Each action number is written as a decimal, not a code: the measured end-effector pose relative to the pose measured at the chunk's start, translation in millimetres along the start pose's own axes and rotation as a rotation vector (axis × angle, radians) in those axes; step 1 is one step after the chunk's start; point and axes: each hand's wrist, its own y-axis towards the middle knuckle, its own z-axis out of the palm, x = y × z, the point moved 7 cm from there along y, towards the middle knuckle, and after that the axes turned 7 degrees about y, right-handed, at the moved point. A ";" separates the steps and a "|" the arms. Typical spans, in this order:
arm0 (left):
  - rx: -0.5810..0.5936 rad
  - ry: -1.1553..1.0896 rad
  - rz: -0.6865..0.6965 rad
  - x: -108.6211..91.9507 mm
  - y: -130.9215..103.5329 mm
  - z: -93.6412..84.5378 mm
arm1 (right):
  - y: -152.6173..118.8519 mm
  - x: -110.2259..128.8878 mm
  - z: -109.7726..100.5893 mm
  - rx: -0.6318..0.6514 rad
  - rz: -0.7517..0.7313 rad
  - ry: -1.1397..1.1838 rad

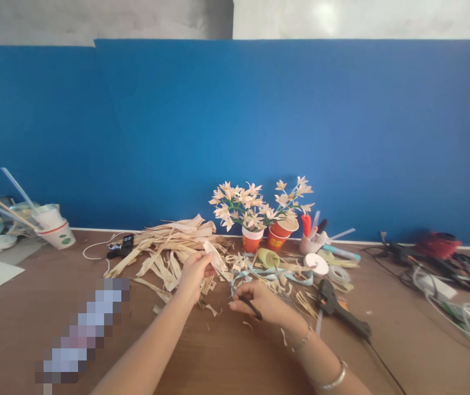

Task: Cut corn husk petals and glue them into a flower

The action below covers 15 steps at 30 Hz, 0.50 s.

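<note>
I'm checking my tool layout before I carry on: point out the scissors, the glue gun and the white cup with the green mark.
Scissors [255, 310]: head view, on the dark handle.
Glue gun [351, 320]: head view, on the handle.
White cup with the green mark [55, 238]: head view, on its outer wall.

The left hand [196, 274] pinches a pale husk piece [213, 253], and the right hand [259, 302] has the scissors [241, 296], blades angled far and left, right up at that piece! Just left of it, a heap of dry husks [169, 247] spreads over the brown table [218, 356]. On the far side, pale flowers [241, 203] stand in a red paper cup [252, 240], with a second red cup [278, 235] just to its right. Over on the right lies a dark glue gun [340, 312], its cord running near, and far left sits a white cup [59, 235], tilted.
</note>
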 end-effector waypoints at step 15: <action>-0.066 -0.097 -0.022 3.2 0.9 -3.4 | -1.6 2.0 -3.7 -0.045 0.040 0.006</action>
